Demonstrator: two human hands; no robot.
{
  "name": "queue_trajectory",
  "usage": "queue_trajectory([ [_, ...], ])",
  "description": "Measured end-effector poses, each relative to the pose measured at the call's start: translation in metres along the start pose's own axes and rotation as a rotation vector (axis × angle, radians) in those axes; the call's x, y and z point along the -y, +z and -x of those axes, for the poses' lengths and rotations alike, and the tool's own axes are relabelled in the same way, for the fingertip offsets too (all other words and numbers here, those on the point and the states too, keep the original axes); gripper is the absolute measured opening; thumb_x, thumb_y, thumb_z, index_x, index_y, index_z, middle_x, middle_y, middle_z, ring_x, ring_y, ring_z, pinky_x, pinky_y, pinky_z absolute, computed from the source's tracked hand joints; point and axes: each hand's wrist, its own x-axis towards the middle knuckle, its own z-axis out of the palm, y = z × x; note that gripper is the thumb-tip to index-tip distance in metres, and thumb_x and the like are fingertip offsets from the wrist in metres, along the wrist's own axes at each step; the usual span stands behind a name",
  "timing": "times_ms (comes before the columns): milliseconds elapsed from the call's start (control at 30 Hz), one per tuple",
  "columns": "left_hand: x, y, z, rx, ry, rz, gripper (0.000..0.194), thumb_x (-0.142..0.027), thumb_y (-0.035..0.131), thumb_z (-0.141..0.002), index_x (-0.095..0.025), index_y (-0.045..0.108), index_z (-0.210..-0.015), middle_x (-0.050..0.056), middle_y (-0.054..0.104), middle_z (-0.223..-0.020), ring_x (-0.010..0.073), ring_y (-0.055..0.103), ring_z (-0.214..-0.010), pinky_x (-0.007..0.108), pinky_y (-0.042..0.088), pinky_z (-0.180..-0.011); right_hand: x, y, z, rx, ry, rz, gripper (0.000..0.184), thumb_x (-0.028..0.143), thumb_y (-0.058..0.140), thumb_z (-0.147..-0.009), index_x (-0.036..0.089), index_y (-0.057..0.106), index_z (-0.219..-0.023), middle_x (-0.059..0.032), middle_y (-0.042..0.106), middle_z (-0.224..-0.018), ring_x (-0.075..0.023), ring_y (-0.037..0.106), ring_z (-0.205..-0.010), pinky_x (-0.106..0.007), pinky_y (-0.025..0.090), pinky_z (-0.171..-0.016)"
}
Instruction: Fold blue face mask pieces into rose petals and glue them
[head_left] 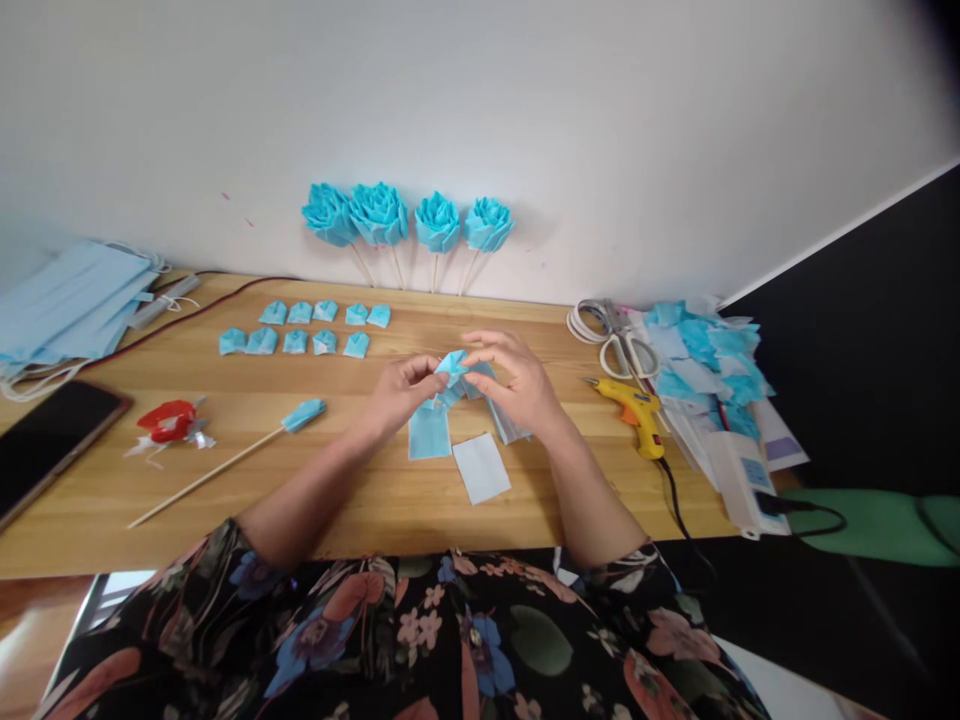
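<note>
Over the squares [430, 437] on the bench [360, 505], we see the petal [452, 364] pinched in the left hand [403, 392], the right hand [517, 375] fingering its edge, grip uncertain; likely light, soft and easily creased, it suits edge-holding, its point and long axis unclear behind the fingers.

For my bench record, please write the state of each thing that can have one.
Blue piece: folded, held
Left hand: pinching it
Right hand: apparently touching it
White square: lying flat
Ten small pieces: folded, in rows
Four flowers: formed, leaning against wall
Stick: one end blue-wrapped
Phone: screen dark
Scissors: open or shut unclear
Glue gun: on its side
Power strip: plug inserted
Masks: piled
</note>
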Motion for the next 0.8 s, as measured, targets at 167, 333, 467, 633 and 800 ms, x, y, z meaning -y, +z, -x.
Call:
queue_trajectory([
  [167,0.001,0.000,0.000,0.018,0.010,0.002,0.026,-0.041,0.069,-0.072,-0.016,0.063,-0.075,-0.001,0.058,-0.072,0.0120,0.051,-0.067,0.025,0.041,-0.065,0.001,0.000,0.000,0.024,0.002,0.012,0.004,0.025,0.063,-0.090,0.027,0.065,-0.091,-0.0038,0.068,-0.122,-0.0235,0.061,-0.116,-0.049,0.046,-0.100],
  [333,-0.001,0.001,0.001,0.034,0.044,-0.022,0.026,-0.041,0.068,-0.074,-0.016,0.062,-0.073,-0.001,0.057,-0.069,0.0113,0.050,-0.065,0.025,0.039,-0.064,0.007,0.000,0.000,0.039,0.052,-0.038,0.004,0.022,0.061,-0.089,0.025,0.063,-0.089,-0.0052,0.069,-0.120,-0.0228,0.062,-0.114,-0.046,0.046,-0.099],
  [467,-0.003,0.003,0.002,0.056,0.065,-0.064,0.026,-0.041,0.066,-0.075,-0.016,0.061,-0.074,-0.001,0.057,-0.069,0.0115,0.050,-0.064,0.025,0.038,-0.063,0.008,0.008,0.002,-0.002,0.259,-0.199,0.013,0.022,0.064,-0.084,0.024,0.062,-0.097,-0.0048,0.071,-0.110,-0.0211,0.065,-0.106,-0.042,0.048,-0.096],
  [633,-0.004,0.002,0.003,0.060,0.082,-0.122,0.026,-0.042,0.064,-0.076,-0.017,0.059,-0.072,-0.001,0.057,-0.069,0.0120,0.050,-0.063,0.026,0.039,-0.063,0.001,0.017,0.004,0.048,0.551,-0.740,0.046,0.032,0.070,-0.082,0.028,0.057,-0.125,-0.0001,0.070,-0.100,-0.0146,0.065,-0.082,-0.029,0.053,-0.074],
  [800,-0.004,0.002,0.002,0.035,0.066,-0.101,0.026,-0.042,0.065,-0.075,-0.017,0.058,-0.073,-0.002,0.057,-0.068,0.0119,0.050,-0.064,0.026,0.039,-0.063,-0.001,0.012,0.003,-0.019,0.665,-0.985,0.049,0.036,0.070,-0.080,0.030,0.059,-0.128,-0.0011,0.071,-0.107,-0.0165,0.067,-0.094,-0.030,0.055,-0.083],
])
